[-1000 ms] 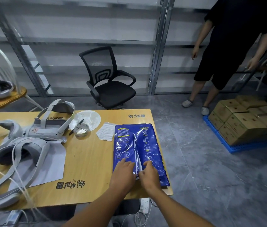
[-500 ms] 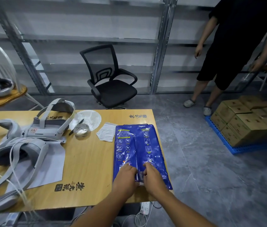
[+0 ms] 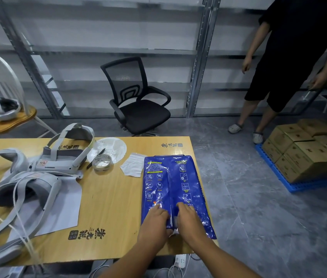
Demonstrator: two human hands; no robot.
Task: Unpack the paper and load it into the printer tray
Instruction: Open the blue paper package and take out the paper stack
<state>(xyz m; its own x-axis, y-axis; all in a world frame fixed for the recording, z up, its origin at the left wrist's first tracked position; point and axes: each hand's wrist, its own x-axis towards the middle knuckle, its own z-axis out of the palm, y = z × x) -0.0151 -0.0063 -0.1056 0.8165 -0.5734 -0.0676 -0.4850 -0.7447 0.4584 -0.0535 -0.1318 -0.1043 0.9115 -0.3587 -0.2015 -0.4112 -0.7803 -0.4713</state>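
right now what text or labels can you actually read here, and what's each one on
Table, near edge: large black Chinese characters with a small seal, too stylised to quote.
Table, far right corner: the same mark, smaller.
Blue paper pack: white icons, yellow headings, fine print; too small to read.
White headset: red-and-white sticker, blurred.
Cardboard boxes: printing too blurred.

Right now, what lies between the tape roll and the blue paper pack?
In the head view, a crumpled white wrapper piece lies between the tape roll and the blue paper pack.
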